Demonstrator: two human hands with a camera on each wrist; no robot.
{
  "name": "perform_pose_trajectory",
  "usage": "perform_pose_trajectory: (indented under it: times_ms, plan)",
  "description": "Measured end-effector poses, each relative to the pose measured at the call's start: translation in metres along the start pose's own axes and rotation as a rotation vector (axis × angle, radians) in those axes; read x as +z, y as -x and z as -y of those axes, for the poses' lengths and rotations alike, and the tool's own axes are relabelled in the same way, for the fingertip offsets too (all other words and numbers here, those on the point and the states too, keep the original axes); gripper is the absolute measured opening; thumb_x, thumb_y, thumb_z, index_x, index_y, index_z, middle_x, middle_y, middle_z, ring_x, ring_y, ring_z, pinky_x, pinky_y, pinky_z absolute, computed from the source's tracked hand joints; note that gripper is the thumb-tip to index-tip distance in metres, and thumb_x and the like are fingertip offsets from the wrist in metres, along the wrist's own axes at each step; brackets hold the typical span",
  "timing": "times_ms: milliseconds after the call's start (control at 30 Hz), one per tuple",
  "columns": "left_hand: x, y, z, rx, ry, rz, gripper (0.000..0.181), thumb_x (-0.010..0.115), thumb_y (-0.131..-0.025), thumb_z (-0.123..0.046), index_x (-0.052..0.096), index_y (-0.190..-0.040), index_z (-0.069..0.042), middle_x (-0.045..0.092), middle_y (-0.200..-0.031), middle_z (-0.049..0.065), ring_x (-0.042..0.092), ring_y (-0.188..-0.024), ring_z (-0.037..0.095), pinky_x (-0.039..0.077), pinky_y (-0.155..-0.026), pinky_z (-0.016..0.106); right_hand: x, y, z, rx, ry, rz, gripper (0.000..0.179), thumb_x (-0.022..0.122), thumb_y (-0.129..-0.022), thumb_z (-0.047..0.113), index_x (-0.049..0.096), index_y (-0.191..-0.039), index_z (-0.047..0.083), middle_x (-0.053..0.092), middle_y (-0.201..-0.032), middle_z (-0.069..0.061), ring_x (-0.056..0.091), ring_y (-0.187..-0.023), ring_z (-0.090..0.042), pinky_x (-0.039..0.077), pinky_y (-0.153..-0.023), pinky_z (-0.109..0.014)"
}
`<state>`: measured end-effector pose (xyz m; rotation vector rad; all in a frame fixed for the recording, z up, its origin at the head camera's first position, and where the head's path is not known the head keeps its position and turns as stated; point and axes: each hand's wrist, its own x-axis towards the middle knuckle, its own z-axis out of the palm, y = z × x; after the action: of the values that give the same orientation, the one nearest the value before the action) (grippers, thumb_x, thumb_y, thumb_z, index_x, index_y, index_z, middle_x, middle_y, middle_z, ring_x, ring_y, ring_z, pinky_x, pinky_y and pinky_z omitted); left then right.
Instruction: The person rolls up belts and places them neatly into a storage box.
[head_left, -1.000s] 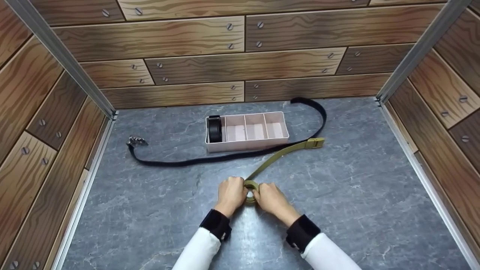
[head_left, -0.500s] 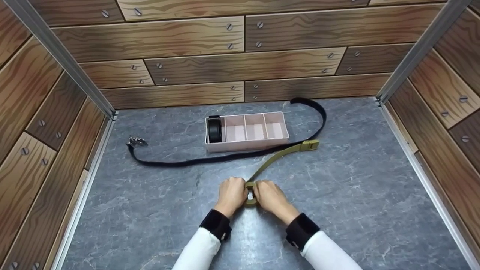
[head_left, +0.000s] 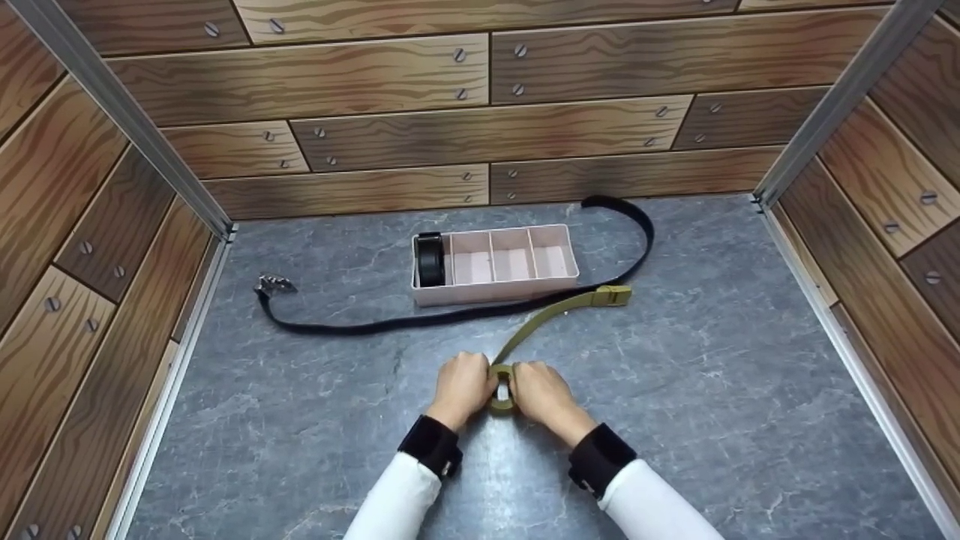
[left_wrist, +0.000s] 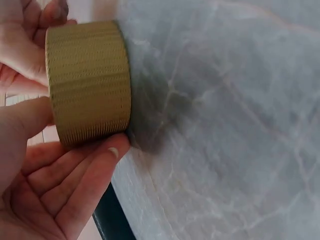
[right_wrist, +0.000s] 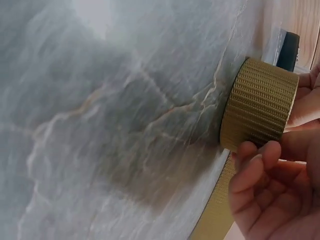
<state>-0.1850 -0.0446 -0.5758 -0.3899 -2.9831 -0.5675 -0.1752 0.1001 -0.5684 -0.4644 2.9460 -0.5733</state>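
Note:
An olive-green webbing belt (head_left: 536, 320) is partly coiled into a roll standing on its edge, its loose tail running back and right to a matching buckle (head_left: 613, 295). My left hand (head_left: 461, 386) holds the left side of the coil, thumb and fingers pinching the ribbed roll (left_wrist: 89, 82) in the left wrist view. From the other side my right hand (head_left: 546, 394) pinches it too; fingertips (right_wrist: 247, 172) press against the outer layer in the right wrist view. The coil's hollow middle shows between both hands.
Behind the hands sits a pale pink divided tray (head_left: 499, 291), with a coiled black belt (head_left: 430, 260) in its leftmost compartment. A long black belt (head_left: 405, 320) with a metal buckle (head_left: 274, 283) curves in front of the tray. Wood-patterned walls (head_left: 390, 75) enclose the grey surface.
The olive belt's buckle end has slid left and slightly toward me. The coil has gone from round to a longer oval, while both hands stay nearly in place.

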Motion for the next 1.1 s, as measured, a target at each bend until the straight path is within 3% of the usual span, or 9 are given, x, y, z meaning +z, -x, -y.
perform_pose_trajectory:
  times_ms: [133, 300, 500, 633, 800, 933, 1100]
  plan:
    - [0.002, 0.001, -0.002, -0.006, -0.038, -0.022, 0.025, 0.068, -0.072, -0.02, 0.051, -0.055, -0.012, 0.057, -0.058, 0.007, 0.057, -0.052, 0.026, 0.044, -0.046, 0.038, 0.0, 0.003, -0.001, 0.061, -0.109, 0.012, 0.023, 0.056, -0.088, 0.017, 0.056, -0.067, 0.01, 0.052, -0.059, -0.002, 0.05, -0.05, -0.016, 0.041, -0.045, -0.03]
    - [0.002, 0.001, 0.0, -0.022, 0.014, -0.006, 0.025, 0.068, -0.072, -0.021, 0.052, -0.055, -0.013, 0.055, -0.056, 0.003, 0.056, -0.052, 0.023, 0.044, -0.046, 0.036, -0.001, 0.007, -0.001, 0.143, -0.175, 0.023, 0.025, 0.058, -0.085, 0.015, 0.053, -0.061, 0.01, 0.05, -0.054, -0.002, 0.048, -0.045, -0.016, 0.041, -0.042, -0.029]
    - [0.002, 0.002, 0.001, 0.014, 0.027, -0.02, 0.025, 0.067, -0.072, -0.022, 0.051, -0.054, -0.014, 0.054, -0.054, 0.001, 0.055, -0.049, 0.022, 0.043, -0.045, 0.037, 0.0, 0.005, -0.002, -0.005, -0.039, -0.028, 0.02, 0.059, -0.081, 0.006, 0.052, -0.062, 0.01, 0.052, -0.059, -0.004, 0.051, -0.051, -0.02, 0.042, -0.045, -0.033]
    - [0.003, 0.003, -0.001, 0.006, -0.006, -0.05, 0.025, 0.069, -0.071, -0.022, 0.052, -0.054, -0.013, 0.057, -0.056, 0.004, 0.057, -0.051, 0.025, 0.044, -0.045, 0.038, 0.002, 0.003, -0.004, -0.053, -0.043, -0.044, 0.02, 0.058, -0.085, 0.009, 0.053, -0.065, 0.013, 0.051, -0.059, -0.001, 0.05, -0.052, -0.017, 0.041, -0.046, -0.03]
    - [0.004, 0.003, -0.003, -0.023, -0.031, -0.057, 0.026, 0.069, -0.071, -0.022, 0.051, -0.054, -0.013, 0.058, -0.057, 0.006, 0.058, -0.053, 0.026, 0.045, -0.047, 0.038, -0.002, 0.009, -0.003, 0.107, -0.183, 0.005, 0.028, 0.059, -0.087, 0.023, 0.053, -0.062, 0.012, 0.049, -0.053, 0.0, 0.048, -0.045, -0.014, 0.039, -0.041, -0.028]
    - [0.005, 0.003, -0.003, -0.001, -0.021, -0.053, 0.028, 0.068, -0.072, -0.021, 0.049, -0.052, -0.015, 0.056, -0.055, 0.003, 0.056, -0.051, 0.025, 0.044, -0.046, 0.038, -0.005, 0.013, -0.001, 0.195, -0.22, 0.062, 0.028, 0.06, -0.086, 0.021, 0.051, -0.062, 0.009, 0.05, -0.053, -0.002, 0.048, -0.043, -0.015, 0.04, -0.04, -0.028]
    - [0.005, 0.003, 0.001, 0.057, 0.003, -0.031, 0.028, 0.068, -0.072, -0.023, 0.049, -0.052, -0.016, 0.051, -0.053, -0.002, 0.054, -0.05, 0.022, 0.043, -0.047, 0.036, -0.004, 0.011, -0.002, 0.069, -0.114, 0.047, 0.018, 0.06, -0.082, 0.011, 0.053, -0.066, 0.008, 0.051, -0.06, -0.003, 0.05, -0.052, -0.018, 0.042, -0.047, -0.03]
